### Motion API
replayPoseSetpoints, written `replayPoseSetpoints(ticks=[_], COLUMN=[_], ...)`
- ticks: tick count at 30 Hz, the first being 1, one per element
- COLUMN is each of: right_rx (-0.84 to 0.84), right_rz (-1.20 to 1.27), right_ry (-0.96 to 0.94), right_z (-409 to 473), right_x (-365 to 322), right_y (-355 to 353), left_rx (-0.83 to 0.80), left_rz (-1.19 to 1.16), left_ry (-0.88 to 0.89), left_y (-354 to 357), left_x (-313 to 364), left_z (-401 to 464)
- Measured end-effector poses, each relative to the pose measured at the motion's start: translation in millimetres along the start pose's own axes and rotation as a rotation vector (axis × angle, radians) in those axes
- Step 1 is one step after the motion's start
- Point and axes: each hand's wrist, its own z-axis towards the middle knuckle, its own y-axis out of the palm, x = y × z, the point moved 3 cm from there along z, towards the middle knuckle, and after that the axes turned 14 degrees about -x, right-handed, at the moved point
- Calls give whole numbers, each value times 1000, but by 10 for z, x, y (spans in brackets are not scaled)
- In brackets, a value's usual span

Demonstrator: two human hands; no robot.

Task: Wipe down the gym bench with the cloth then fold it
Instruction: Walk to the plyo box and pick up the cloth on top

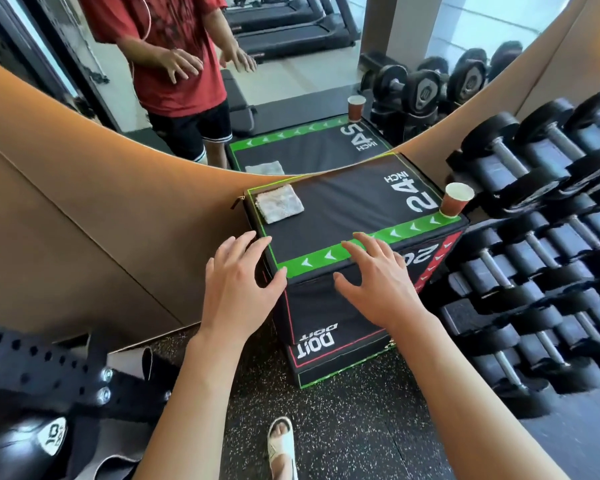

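Note:
A black padded box with green edging and a "24 INCH" print (343,209) stands against the mirrored wall. A folded whitish cloth (279,203) lies on its far left corner. My left hand (238,282) hovers with spread fingers over the box's near left corner, holding nothing. My right hand (378,282) hovers, fingers spread too, over the near green edge, apart from the cloth.
A brown paper cup (456,199) stands on the box's right corner. A rack of black dumbbells (541,271) fills the right side. A large mirror (291,81) behind the box reflects me. A black rack part (49,375) sits low left. My sandalled foot (281,445) is on the speckled floor.

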Motion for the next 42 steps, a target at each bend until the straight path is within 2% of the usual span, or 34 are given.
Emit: replayPoseSetpoints(ticks=[10,18,29,36,42], right_rx=[-35,-119,-289,-378,-329], right_rz=[5,-17,-70,-132,-158], right_ry=[5,-107,-246,-309,-316], right_z=[1352,2246,3602,3968,3921], right_x=[-374,-424,-379,-232,-126], right_y=[199,454,1025,1360,1440], left_rx=[-85,-210,-278,-329,-329], left_rz=[-17,-23,-76,-109,-136], left_ry=[45,11,-29,-67,-76], left_y=[202,604,1114,1350,1399], left_x=[-809,-1183,-1326,-1377,-1364], left_z=[1169,1576,1877,1934,1965])
